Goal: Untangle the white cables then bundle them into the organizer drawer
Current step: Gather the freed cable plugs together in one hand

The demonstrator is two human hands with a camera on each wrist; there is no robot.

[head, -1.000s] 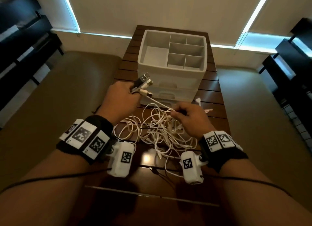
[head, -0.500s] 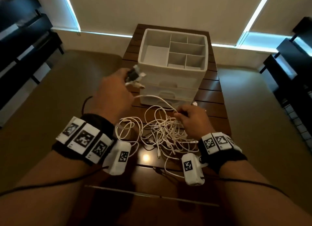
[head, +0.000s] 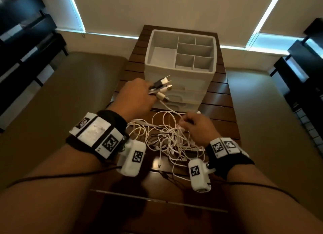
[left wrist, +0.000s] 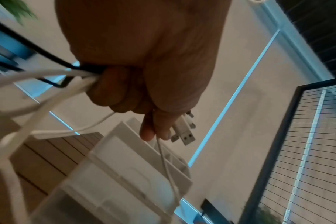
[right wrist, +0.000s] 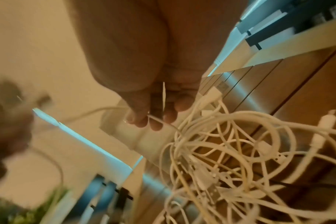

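A tangle of white cables (head: 172,139) (right wrist: 230,151) lies on the dark slatted table (head: 220,101), in front of the white organizer (head: 180,59). My left hand (head: 138,95) (left wrist: 144,84) grips a bunch of USB plug ends (head: 161,88) (left wrist: 184,130), white ones and a black one, raised in front of the organizer's closed drawers (head: 181,97). One white cable (head: 167,108) runs from that bunch to my right hand (head: 197,127) (right wrist: 144,94), which pinches it at the far edge of the tangle.
The organizer's top tray (head: 194,52) has several open compartments with nothing in them. Tan cushions (head: 73,94) flank the table on both sides. Dark shelving (head: 26,34) stands at the left and right edges. Thin black wires (head: 70,174) trail from my wrist cameras.
My left hand rose up and left with the plugs, then came back right and lower beside the drawers. The right hand stayed at the tangle, still pinching the cable.
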